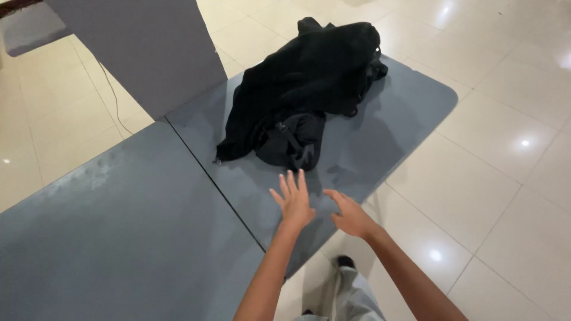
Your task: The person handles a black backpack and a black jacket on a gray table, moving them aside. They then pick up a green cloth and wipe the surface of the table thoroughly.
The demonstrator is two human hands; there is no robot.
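Both my arms reach forward and down over the near edge of the table (137, 226), bare from the elbow. My left hand (293, 201) is flat and open, fingers spread and pointing away from me, low over the grey top; I cannot tell whether the palm touches it. My right hand (351, 215) is just beside it, also open, fingers loosely spread and angled toward the left, holding nothing. The table is dark grey with rounded corners, made of two tops meeting at a thin seam (214, 178), with an upright grey panel (143, 53) standing at its far left. Around it lies a glossy floor of pale tiles (505, 148) that mirror ceiling lights. A heap of black clothes (303, 77) lies on the far top, and a black bag (291, 139) sits at its near side, just ahead of my left fingertips, apart from both hands.
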